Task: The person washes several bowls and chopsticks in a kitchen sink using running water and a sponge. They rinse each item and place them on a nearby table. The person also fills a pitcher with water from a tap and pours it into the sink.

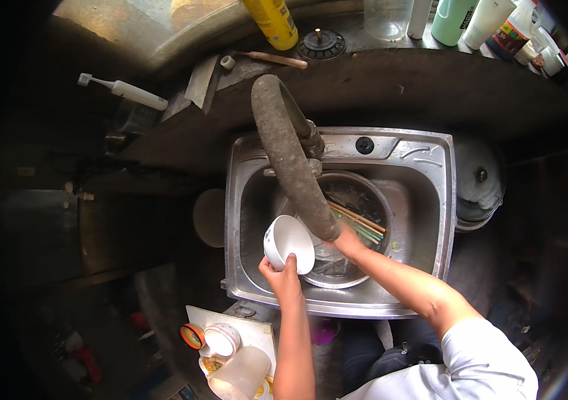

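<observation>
My left hand [285, 277] grips a white bowl [294, 242] by its lower edge, thumb inside and fingers beneath. The bowl is tilted, its mouth turned to the right, above the left part of a round metal basin [386, 200]. My right hand [348, 241] reaches into the basin under the end of a thick grey faucet pipe [289, 160]. Its fingers are mostly hidden by the pipe, so I cannot tell what they hold. Several chopsticks [361, 220], wooden and green, lie in the basin beside that hand. Clear wet material or water shows below it.
The basin stands in a stainless steel sink [339, 307]. A lidded pot [479, 185] is at the right. At lower left, a white board [259, 327] bears a small bowl [222, 340] and a translucent jug [244, 372]. Bottles, including a yellow one [274, 22], line the back ledge.
</observation>
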Action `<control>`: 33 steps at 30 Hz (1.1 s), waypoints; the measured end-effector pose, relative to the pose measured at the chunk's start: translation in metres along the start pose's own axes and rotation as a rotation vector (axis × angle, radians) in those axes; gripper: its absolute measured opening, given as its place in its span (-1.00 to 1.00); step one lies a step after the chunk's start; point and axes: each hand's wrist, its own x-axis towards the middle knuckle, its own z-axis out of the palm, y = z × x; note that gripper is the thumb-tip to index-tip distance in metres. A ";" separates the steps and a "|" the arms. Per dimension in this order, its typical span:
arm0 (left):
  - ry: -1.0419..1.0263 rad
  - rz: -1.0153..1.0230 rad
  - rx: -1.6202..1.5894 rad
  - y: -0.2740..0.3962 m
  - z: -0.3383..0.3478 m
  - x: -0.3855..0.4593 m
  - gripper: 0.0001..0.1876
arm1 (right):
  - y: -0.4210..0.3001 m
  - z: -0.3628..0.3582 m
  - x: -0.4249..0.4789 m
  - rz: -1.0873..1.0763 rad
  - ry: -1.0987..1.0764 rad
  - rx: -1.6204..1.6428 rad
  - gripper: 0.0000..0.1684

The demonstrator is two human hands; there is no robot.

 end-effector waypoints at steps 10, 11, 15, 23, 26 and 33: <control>0.106 -0.105 -0.035 -0.008 -0.016 0.008 -0.50 | -0.051 0.029 -0.026 -0.157 -0.397 0.472 -0.51; 0.113 -0.187 -0.140 -0.004 -0.017 0.007 -0.51 | -0.053 0.025 -0.040 -0.239 -0.412 0.371 -0.48; -0.014 -0.281 -0.097 0.001 -0.009 0.003 -0.55 | -0.043 0.012 -0.093 -0.962 -0.466 -0.642 -0.41; -0.335 -0.525 -0.382 0.003 -0.021 0.004 -0.41 | -0.049 -0.037 -0.046 -1.368 -0.481 -1.022 -0.62; -0.299 -0.460 -0.274 -0.015 -0.009 -0.012 -0.39 | -0.057 -0.008 -0.099 -0.824 -0.515 -0.698 -0.63; -0.583 -0.806 -0.225 0.007 -0.008 -0.010 -0.35 | -0.043 -0.074 -0.056 -1.075 -0.755 -0.882 -0.56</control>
